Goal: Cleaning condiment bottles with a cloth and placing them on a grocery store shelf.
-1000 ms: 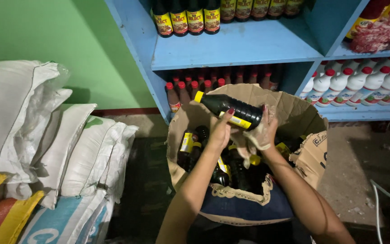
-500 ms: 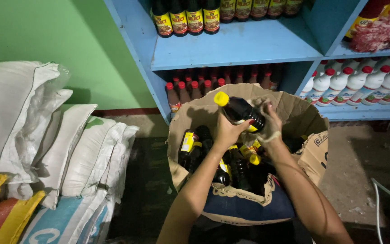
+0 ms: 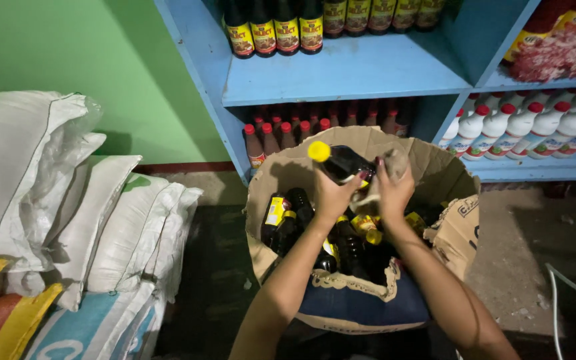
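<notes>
I hold a dark bottle with a yellow cap (image 3: 339, 162) over an open cardboard box (image 3: 458, 230). My left hand (image 3: 332, 195) grips the bottle from below, cap pointing up and left. A grey cloth (image 3: 395, 163) is in my right hand (image 3: 393, 190), pressed against the bottle's lower end. Inside the box lie several more dark bottles with yellow labels (image 3: 295, 217).
A blue shelf unit (image 3: 348, 70) stands behind the box, with dark yellow-labelled bottles (image 3: 275, 30) on top, red-capped brown bottles (image 3: 281, 133) below and white red-capped bottles (image 3: 528, 127) at right. Stacked white sacks (image 3: 68, 200) fill the left. A white cable (image 3: 561, 293) lies on the floor at right.
The bottle has turned from lying nearly level to pointing cap-up and left. Both hands have shifted slightly with it, the cloth moving along the bottle.
</notes>
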